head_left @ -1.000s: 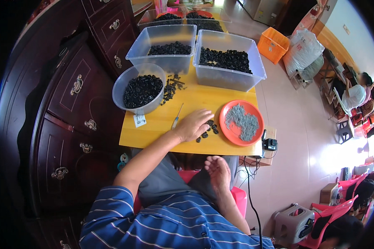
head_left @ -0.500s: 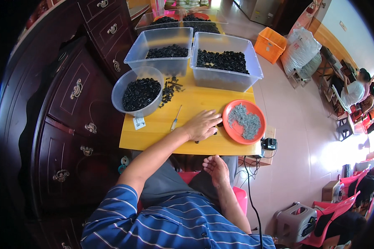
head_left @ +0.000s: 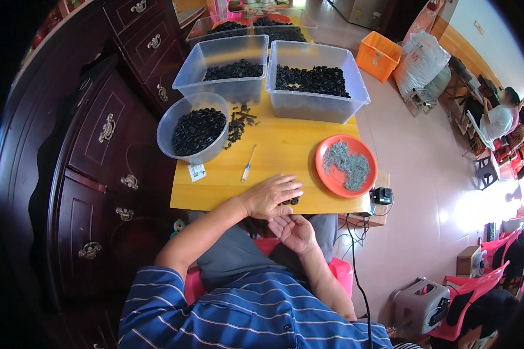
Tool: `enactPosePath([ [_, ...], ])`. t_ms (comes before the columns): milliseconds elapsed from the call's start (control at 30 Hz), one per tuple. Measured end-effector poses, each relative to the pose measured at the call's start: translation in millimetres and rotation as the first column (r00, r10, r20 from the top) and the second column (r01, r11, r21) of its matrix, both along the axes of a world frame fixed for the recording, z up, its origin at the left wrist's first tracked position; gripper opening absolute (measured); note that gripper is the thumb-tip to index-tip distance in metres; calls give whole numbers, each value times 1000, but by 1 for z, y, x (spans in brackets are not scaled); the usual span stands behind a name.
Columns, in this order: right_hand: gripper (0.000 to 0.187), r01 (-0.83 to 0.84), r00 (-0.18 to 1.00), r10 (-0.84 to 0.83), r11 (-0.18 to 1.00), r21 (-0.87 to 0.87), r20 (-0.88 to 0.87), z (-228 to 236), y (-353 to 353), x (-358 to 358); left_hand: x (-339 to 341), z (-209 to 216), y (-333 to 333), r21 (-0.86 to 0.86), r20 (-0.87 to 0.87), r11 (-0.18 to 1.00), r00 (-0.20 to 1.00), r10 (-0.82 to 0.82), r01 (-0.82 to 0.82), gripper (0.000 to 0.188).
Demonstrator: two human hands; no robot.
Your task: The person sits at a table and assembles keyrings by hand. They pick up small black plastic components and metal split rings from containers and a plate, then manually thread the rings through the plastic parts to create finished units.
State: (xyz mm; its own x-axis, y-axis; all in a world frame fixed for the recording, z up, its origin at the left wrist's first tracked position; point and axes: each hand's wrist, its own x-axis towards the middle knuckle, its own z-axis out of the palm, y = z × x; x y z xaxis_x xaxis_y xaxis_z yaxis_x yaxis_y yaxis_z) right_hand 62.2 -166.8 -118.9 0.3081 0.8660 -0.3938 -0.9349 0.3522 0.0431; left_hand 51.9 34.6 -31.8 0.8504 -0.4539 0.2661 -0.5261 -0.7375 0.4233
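Wooden tabletop (head_left: pixel 273 157): my left hand (head_left: pixel 271 195) sweeps the last black pieces (head_left: pixel 291 201) into my cupped, open right hand (head_left: pixel 294 231); full bowl (head_left: pixel 197 129) waits.

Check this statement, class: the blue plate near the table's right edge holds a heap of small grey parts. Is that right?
Not quite. In the head view the plate is orange-red, not blue. It does sit near the right edge of the table and holds a heap of small grey parts.

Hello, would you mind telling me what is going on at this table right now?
A person sits at a small wooden table. Their left hand lies flat over a few small black parts at the near edge, and their right hand is cupped, palm up, just below that edge. A round bowl and clear tubs hold more black parts.
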Motion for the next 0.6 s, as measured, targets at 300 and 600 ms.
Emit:
enactPosePath([
  [300,52,-8,999,11,996,86,-39,9,8,13,-26,4,-3,-284,-41,944,986,164,-169,49],
  [600,45,26,996,-3,961,274,-86,-14,1,15,-35,-18,-54,-118,193,990,976,101,-79,46],
])
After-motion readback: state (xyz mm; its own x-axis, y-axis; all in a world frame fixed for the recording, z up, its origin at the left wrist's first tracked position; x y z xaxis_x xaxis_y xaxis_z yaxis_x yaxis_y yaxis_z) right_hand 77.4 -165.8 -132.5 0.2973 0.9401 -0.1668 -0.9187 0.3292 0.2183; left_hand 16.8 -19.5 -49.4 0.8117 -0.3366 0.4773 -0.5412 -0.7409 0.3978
